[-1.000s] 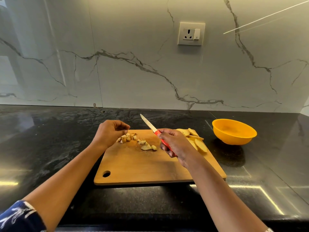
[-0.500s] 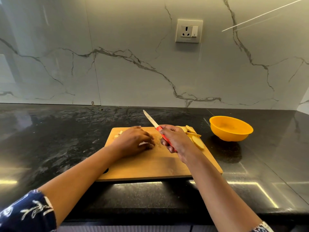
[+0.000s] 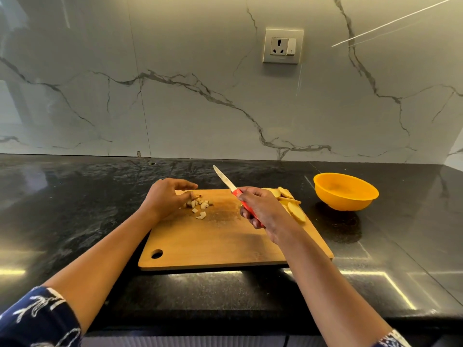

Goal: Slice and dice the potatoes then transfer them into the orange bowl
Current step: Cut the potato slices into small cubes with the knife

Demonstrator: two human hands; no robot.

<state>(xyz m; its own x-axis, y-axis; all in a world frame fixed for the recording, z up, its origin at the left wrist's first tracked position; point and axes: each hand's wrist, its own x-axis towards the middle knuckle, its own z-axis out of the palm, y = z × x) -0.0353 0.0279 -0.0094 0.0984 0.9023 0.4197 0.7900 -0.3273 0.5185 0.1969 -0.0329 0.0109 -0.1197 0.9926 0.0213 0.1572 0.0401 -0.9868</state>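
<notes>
Now the left hand [image 3: 165, 196] has slid off the diced potato [image 3: 200, 205] near the board's [image 3: 213, 244] far edge. Its curled fingers [image 3: 184, 183] touch the pieces, but I cannot tell if they grip one. The right hand [image 3: 265, 211] still grips the knife [image 3: 225, 180]. Slices [image 3: 295, 211] lie at the board's far right corner, and the orange bowl [image 3: 323, 194] sits on the bench [image 3: 75, 209] nearby.

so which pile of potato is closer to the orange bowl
The flat slices at the cutting board's far right corner, just beyond the right hand holding the knife. The small diced bits lie further left, by the left hand.
</notes>
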